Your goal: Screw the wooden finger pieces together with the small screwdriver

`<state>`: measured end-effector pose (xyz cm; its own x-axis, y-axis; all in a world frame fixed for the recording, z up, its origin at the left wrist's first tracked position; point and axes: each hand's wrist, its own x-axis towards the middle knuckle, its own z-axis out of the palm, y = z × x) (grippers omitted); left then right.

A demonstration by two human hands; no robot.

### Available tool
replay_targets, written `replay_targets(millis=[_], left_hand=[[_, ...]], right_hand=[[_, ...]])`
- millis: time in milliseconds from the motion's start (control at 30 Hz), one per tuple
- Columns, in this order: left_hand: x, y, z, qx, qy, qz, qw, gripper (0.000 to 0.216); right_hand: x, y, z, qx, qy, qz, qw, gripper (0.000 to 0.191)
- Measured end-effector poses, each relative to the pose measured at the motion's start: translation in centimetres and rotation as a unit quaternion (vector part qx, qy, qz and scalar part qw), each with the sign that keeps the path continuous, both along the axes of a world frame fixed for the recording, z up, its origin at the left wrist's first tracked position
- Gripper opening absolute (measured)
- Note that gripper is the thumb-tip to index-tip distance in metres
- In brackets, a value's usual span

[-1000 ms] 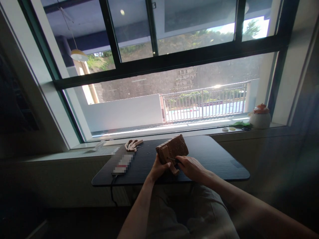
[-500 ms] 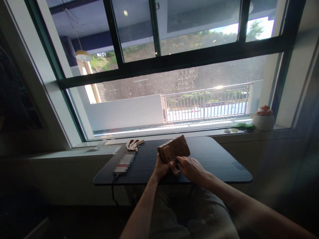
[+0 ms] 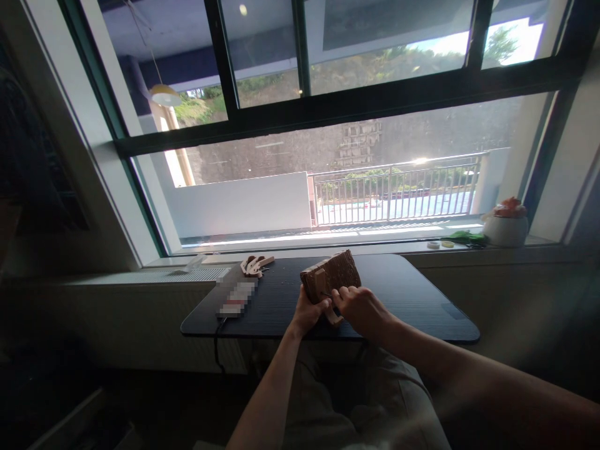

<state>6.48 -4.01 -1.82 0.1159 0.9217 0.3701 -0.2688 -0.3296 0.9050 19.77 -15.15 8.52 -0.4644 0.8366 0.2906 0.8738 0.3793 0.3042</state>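
Note:
A brown wooden block-shaped model [image 3: 334, 275] with an engraved top is held tilted just above the dark table [image 3: 412, 294]. My left hand [image 3: 307, 312] grips its near left end from below, fingers closed around it. My right hand [image 3: 359, 307] is closed in a pinch on a small thin tool whose tip touches the model's near side, beside a light wooden piece that sticks down from it. What kind of tool it is I cannot make out.
Loose light wooden parts [image 3: 255, 265] lie at the table's far left, beside a flat blurred packet [image 3: 238, 298] with a cord hanging off the edge. On the window sill stand a white pot [image 3: 505, 228] and small green and yellow bits [image 3: 457, 238].
My right hand has moved closer to the model, bringing the tool tip against its near side. The view has shifted slightly left and down; the left hand keeps its grip.

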Motion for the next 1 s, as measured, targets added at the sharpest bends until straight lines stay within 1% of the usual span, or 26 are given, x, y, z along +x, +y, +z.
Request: replay_targets(millis=[67, 133, 233, 333, 433, 500, 633, 700, 733, 767, 833, 933, 1000], left_hand=[[-0.2, -0.2, 0.1, 0.000, 0.003, -0.002, 1.000, 0.055], [-0.4, -0.5, 0.2, 0.001, 0.007, -0.003, 1.000, 0.055], [-0.5, -1.2, 0.4, 0.004, 0.013, -0.011, 1.000, 0.057], [-0.4, -2.1, 0.6, -0.003, 0.014, -0.027, 1.000, 0.059], [-0.4, -3.3, 0.7, -0.014, 0.014, -0.040, 0.999, 0.060], [-0.5, -3.9, 0.9, -0.016, 0.018, -0.033, 0.999, 0.059], [-0.8, -4.5, 1.0, -0.013, 0.026, -0.022, 0.999, 0.053], [-0.9, -4.7, 1.0, -0.014, 0.029, -0.026, 0.999, 0.054], [-1.0, -4.8, 1.0, -0.017, 0.029, -0.027, 0.999, 0.056], [-1.0, -4.9, 1.0, -0.021, 0.029, -0.026, 0.999, 0.057], [-1.0, -5.2, 1.1, -0.028, 0.029, -0.023, 0.999, 0.058], [-1.1, -5.4, 1.2, -0.028, 0.025, -0.018, 0.999, 0.062], [-1.1, -5.4, 1.1, -0.022, 0.023, -0.022, 0.999, 0.065]], right_hand=[[-0.4, 0.1, 0.0, -0.018, 0.011, -0.001, 1.000, 0.022], [-0.4, 0.3, 0.0, -0.042, 0.064, -0.035, 0.996, 0.022], [0.5, 0.7, 0.0, -0.070, 0.173, -0.099, 0.977, 0.033], [1.6, 0.4, 0.2, -0.091, 0.222, -0.108, 0.965, 0.037], [1.8, -0.7, 0.5, -0.086, 0.204, -0.077, 0.972, 0.025], [1.4, -1.7, 0.6, -0.069, 0.170, -0.045, 0.982, 0.019], [0.1, -3.1, 0.8, -0.046, 0.069, 0.014, 0.996, 0.018], [-0.3, -3.5, 0.7, -0.042, 0.043, 0.036, 0.998, 0.018], [-0.4, -3.5, 0.5, -0.041, 0.047, 0.040, 0.997, 0.018], [-0.4, -3.5, 0.2, -0.039, 0.064, 0.035, 0.997, 0.018], [0.0, -3.3, -0.5, -0.035, 0.135, -0.002, 0.990, 0.020], [0.6, -2.7, -1.7, -0.056, 0.277, -0.066, 0.957, 0.021], [1.0, -2.4, -1.9, -0.083, 0.326, -0.075, 0.939, 0.022]])
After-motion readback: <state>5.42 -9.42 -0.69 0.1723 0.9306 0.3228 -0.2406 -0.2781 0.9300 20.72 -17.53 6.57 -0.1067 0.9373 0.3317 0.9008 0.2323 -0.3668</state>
